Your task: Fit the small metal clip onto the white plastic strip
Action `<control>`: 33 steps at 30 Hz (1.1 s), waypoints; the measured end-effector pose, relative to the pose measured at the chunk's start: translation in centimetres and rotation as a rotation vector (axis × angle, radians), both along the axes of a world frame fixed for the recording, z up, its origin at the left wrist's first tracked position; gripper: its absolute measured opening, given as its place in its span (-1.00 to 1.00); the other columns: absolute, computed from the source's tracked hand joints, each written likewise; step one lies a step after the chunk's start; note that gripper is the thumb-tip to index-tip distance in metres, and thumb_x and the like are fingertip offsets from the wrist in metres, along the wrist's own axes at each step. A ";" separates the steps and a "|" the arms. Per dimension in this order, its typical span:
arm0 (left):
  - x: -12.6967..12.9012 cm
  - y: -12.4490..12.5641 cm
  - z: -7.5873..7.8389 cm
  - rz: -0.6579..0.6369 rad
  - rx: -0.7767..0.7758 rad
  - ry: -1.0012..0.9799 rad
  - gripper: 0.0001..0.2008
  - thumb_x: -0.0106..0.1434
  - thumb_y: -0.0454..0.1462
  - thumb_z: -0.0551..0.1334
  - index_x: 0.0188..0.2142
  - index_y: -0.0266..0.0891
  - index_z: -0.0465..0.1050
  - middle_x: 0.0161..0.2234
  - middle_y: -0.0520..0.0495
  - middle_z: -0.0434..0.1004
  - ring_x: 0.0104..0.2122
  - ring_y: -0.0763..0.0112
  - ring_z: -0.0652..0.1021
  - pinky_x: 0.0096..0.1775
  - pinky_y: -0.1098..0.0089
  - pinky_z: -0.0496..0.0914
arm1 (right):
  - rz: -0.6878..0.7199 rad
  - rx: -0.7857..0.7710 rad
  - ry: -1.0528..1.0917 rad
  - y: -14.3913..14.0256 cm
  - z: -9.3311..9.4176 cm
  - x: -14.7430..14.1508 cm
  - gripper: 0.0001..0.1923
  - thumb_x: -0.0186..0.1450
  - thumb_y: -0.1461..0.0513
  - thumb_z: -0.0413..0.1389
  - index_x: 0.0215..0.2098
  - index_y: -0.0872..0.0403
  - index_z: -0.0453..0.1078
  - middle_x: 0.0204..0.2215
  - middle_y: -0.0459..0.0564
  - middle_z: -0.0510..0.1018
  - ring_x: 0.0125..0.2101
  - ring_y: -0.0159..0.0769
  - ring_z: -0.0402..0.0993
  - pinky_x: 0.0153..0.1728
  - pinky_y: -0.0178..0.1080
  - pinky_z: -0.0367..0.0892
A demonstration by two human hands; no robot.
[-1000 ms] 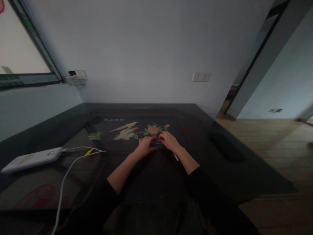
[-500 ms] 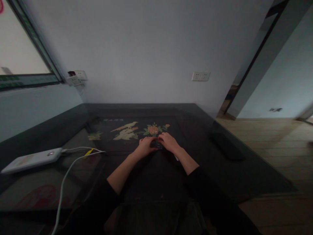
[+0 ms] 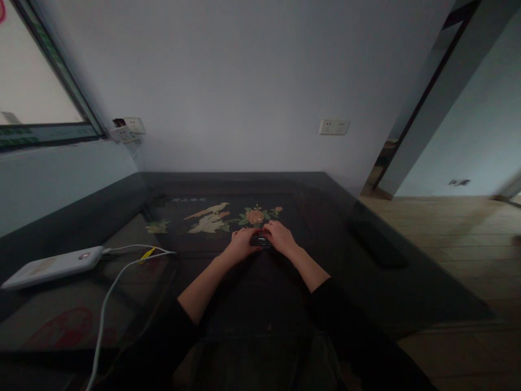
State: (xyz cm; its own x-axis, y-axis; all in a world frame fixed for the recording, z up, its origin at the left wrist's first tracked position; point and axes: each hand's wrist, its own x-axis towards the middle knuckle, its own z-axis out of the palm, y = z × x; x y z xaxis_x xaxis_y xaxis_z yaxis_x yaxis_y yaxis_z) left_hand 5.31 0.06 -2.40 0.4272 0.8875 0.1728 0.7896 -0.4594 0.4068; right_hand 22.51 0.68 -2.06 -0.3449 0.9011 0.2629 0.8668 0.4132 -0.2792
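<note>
Head view, near to far. Two bare forearms in dark sleeves reach toward 12 o'clock over the dark glass-topped worktop (image 3: 260, 304) and converge on one small dark flat object with a pale glint on its top (image 3: 261, 241), too dim and too covered to identify. The object lies directly between the hands, at about 3 o'clock from the left hand (image 3: 241, 244) and 9 o'clock from the right hand (image 3: 280, 238); both touch it and neither is clearly nearer. Its long axis appears to run from 9 to 3 o'clock, though only a short strip shows between the fingers. Each hand is curled palm-down, fingertips pressed in on its own end of the object, so that the pair pinch it from both sides against the worktop. Just beyond the knuckles, at 12 o'clock, lies a dark panel inlaid with a pale bird and an orange flower (image 3: 220, 217). Well apart at 9 o'clock rests a white slab-shaped power bank (image 3: 52, 265) with white cables (image 3: 109, 293) trailing toward the viewer. At 2 o'clock lies a black oblong object (image 3: 378, 244); farthest back, a white wall socket (image 3: 334, 127).
</note>
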 end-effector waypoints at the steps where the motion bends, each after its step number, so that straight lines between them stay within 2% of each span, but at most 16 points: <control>1: 0.0 -0.1 0.1 -0.001 -0.002 0.001 -0.46 0.07 -0.21 0.33 0.07 -0.15 0.36 -0.01 -0.18 0.49 0.05 0.05 0.42 0.04 0.03 0.23 | -0.012 0.005 0.007 -0.1 0.1 0.0 -0.93 0.30 0.28 0.10 -0.25 0.04 0.43 -0.19 0.01 0.45 -0.12 -0.27 0.35 -0.24 -0.31 0.23; 6: 0.1 -0.2 0.2 -0.005 0.002 0.004 -0.50 0.08 -0.19 0.32 0.04 -0.16 0.38 -0.02 -0.19 0.50 0.04 0.04 0.42 0.02 0.01 0.23 | -0.092 0.055 0.066 -0.3 0.6 0.1 -0.93 0.30 0.22 0.12 -0.25 0.04 0.41 -0.22 0.00 0.46 -0.15 -0.26 0.35 -0.25 -0.30 0.23; 10: 0.1 -0.1 0.0 0.003 0.014 0.015 -0.52 0.09 -0.18 0.31 0.03 -0.13 0.40 0.00 -0.19 0.48 0.05 0.03 0.41 0.02 0.00 0.23 | -0.125 0.065 0.135 0.0 0.7 0.2 -0.93 0.30 0.24 0.11 -0.26 0.05 0.42 -0.24 0.00 0.46 -0.17 -0.27 0.35 -0.20 -0.29 0.22; 22: 0.1 -0.3 0.2 0.015 0.042 0.014 -0.57 0.11 -0.19 0.31 0.00 -0.13 0.41 -0.01 -0.16 0.48 0.05 0.06 0.41 0.01 0.04 0.24 | -0.029 -0.046 0.102 0.2 0.7 0.6 -0.91 0.24 0.31 0.15 -0.33 0.05 0.52 -0.33 -0.03 0.46 -0.24 -0.31 0.36 -0.24 -0.32 0.22; 33: 0.0 -0.3 0.0 0.011 0.039 0.023 -0.57 0.12 -0.17 0.30 0.01 -0.13 0.41 0.01 -0.16 0.46 0.06 0.07 0.40 0.02 0.06 0.24 | 0.005 -0.086 0.070 0.2 0.5 0.6 -0.92 0.21 0.27 0.20 -0.32 0.05 0.55 -0.33 -0.01 0.46 -0.23 -0.29 0.38 -0.22 -0.31 0.22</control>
